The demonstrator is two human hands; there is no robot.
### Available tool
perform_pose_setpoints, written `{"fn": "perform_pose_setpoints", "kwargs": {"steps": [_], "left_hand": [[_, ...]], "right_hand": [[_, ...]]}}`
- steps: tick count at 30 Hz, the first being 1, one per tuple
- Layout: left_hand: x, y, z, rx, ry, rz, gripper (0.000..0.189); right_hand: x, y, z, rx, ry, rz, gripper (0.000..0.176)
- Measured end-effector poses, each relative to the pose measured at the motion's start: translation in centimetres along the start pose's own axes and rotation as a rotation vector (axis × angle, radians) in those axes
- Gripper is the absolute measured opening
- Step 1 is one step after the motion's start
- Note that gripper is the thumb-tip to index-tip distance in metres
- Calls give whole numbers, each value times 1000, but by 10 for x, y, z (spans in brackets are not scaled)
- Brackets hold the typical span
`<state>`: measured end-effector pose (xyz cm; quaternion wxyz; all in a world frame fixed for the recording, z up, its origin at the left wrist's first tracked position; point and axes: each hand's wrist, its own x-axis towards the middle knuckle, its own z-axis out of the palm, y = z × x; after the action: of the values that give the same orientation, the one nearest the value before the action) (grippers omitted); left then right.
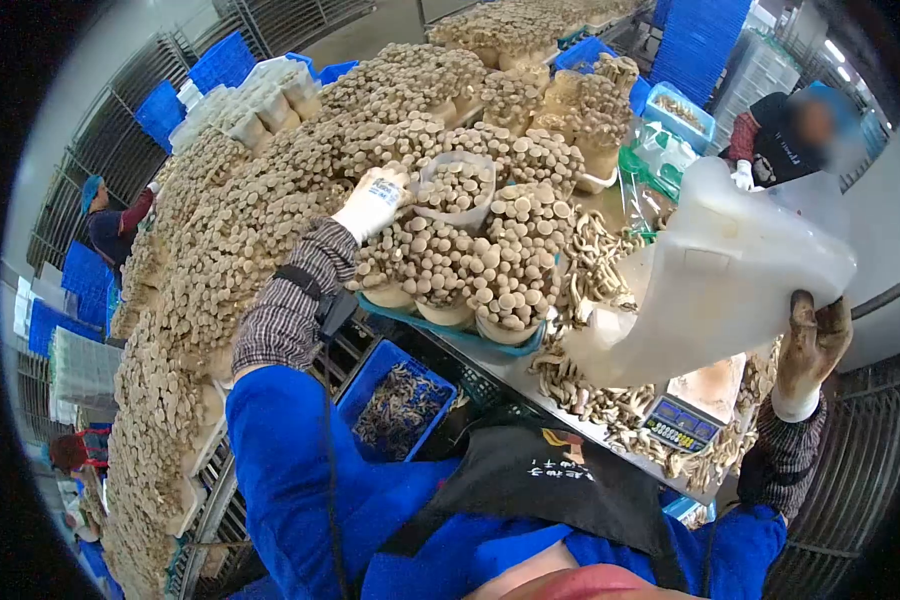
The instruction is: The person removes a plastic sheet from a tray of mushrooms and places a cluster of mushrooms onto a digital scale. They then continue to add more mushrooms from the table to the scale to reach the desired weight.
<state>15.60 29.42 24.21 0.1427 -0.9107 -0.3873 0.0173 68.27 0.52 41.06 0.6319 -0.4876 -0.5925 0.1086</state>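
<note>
My left hand (373, 203), in a white glove, reaches into the mushroom clusters (520, 250). Its curled fingers close at the left edge of a translucent plastic collar (457, 212), which surrounds one cluster; the fingertips are partly hidden. On the right, my right hand (812, 345), in a brown-stained glove, grips a large, curved translucent plastic sheet (740, 255) by its lower right edge. That sheet hangs over loose mushrooms (598, 262) and a digital scale (682, 424). Clusters grow from pale blocks in a blue-green tray (450, 330) in front of me.
Dense mushroom blocks (230, 220) fill the left and back. A blue crate (392, 400) with mushroom scraps sits below my left arm. Another person (790, 140) stands at the right, with a blue basket (680, 115) nearby. One more person (115, 220) works at far left.
</note>
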Motion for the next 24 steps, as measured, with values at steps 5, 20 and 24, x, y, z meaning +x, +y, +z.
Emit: {"fn": "perform_pose_setpoints", "kwargs": {"steps": [5, 20, 24], "left_hand": [[6, 12, 2, 15, 79, -79, 19], [43, 41, -145, -873, -107, -476, 43], [59, 80, -246, -993, 37, -106, 43]], "right_hand": [[4, -3, 0, -4, -70, -20, 44], [8, 59, -21, 218, -297, 96, 51], [20, 55, 3, -236, -546, -446, 57]]}}
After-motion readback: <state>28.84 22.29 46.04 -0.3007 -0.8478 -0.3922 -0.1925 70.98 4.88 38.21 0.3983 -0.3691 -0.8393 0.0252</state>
